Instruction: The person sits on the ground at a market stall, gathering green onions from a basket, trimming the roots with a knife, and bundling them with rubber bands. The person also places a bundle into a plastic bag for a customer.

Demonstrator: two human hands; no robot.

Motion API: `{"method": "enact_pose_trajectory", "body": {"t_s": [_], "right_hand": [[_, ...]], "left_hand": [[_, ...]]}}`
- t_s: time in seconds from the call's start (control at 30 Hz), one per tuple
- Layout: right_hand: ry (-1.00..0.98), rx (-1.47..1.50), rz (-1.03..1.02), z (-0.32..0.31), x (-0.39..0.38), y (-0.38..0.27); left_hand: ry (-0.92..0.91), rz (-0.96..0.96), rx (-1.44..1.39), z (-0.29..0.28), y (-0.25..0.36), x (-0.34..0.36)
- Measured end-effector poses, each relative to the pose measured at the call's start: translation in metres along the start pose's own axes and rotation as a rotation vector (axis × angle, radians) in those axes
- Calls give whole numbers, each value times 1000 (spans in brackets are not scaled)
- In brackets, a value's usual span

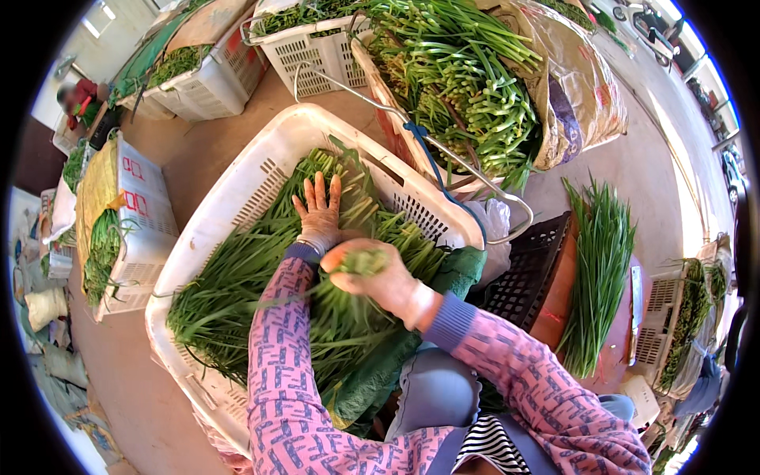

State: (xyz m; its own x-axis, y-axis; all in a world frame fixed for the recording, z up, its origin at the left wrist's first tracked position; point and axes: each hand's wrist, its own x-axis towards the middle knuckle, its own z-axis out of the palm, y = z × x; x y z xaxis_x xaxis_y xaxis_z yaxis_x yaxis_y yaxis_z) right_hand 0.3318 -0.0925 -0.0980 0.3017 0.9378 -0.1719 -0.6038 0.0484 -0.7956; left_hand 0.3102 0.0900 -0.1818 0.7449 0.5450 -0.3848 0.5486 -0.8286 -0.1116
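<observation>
left hand (318,218) lies on long green leafy stalks (237,273) in a white slotted plastic crate (305,131), fingers spread, while the right hand (384,289) has its fingers wrapped round a blurry bunch of green stems (366,262) just above. imo a loose hold could let some slip and scatter.

Centre: a basket (269,142) filled with greens (229,273); the left hand (318,222) lies on them, and the right hand (389,289), with a bunch (366,262) in it, is just below and to the right. Upper centre: a second basket (370,70) heaped with stalks (475,95), a sack (598,95) at its right. Right of centre: a crate (518,273), then a bundle of leaves (598,277). Left side: a third basket (146,186). Upper right: a scooter (653,36).
</observation>
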Motion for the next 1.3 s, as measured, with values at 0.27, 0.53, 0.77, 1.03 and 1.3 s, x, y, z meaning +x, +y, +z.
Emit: {"method": "enact_pose_trajectory", "body": {"t_s": [0.27,0.53,0.77,1.03,1.3], "right_hand": [[348,-137,-1004,8,-192,-200],[755,-479,-1526,8,-476,-320],[1228,-734,-1334,47,-596,-288],[576,-2113,-1005,-10,-653,-182],[249,-1992,-963,-59,-640,-98]], "left_hand": [[-62,119,-184,-13,-44,-6],[733,304,-1063,-177,-72,-210],[-601,1612,-1393,-207,276,-442],[-2172,958,-1930,-134,522,-454],[-2094,1005,-1780,-82,576,-449]]}}
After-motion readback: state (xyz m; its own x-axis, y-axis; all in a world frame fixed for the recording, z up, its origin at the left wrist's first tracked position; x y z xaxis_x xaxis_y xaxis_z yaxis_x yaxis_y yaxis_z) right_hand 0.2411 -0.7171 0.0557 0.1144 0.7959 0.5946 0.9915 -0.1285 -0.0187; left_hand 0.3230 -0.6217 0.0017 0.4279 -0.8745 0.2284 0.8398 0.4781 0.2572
